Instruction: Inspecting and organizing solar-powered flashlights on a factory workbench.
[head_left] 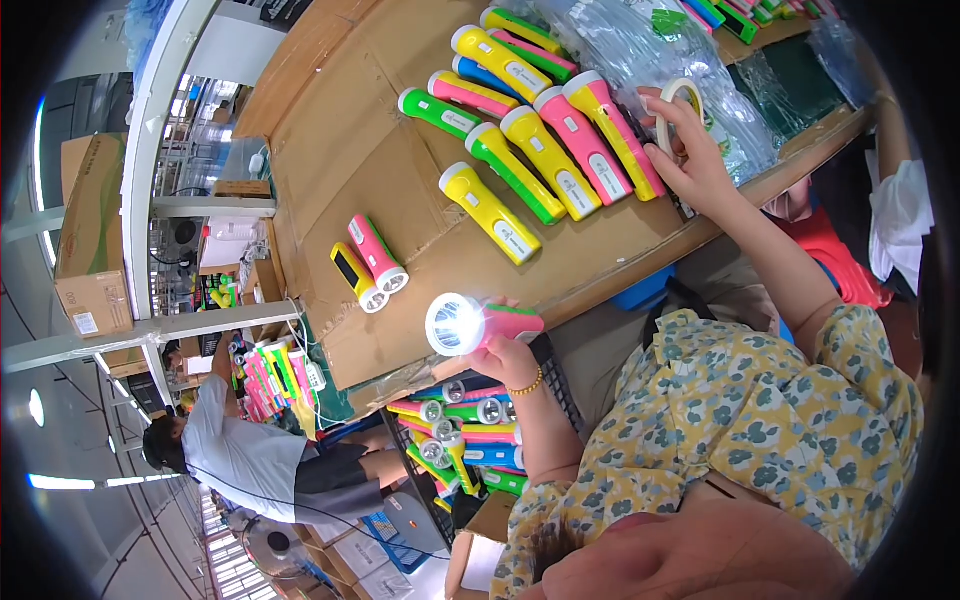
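My left hand [512, 358], a beaded bracelet at its wrist, grips a pink flashlight [513, 322] with a white head. Its lamp shines brightly toward the left, just off the table's edge. Farther right, my right hand [698, 165] has its fingers around a roll of pale tape [679, 112]. Close to that hand lies a group of flashlights, among them a yellow and pink one [615, 135], a pink one [583, 140] and a yellow one [490, 212]. Apart from them, a pink flashlight [378, 252] and a yellow flashlight [357, 280] lie side by side.
Cardboard [330, 150] covers the table. Clear plastic bags [640, 50] are heaped at the far right. Below the table's edge, a dark crate [567, 390] holds several flashlights. Another person [245, 450] stands at the left by more flashlights. A white metal frame [140, 180] rises there.
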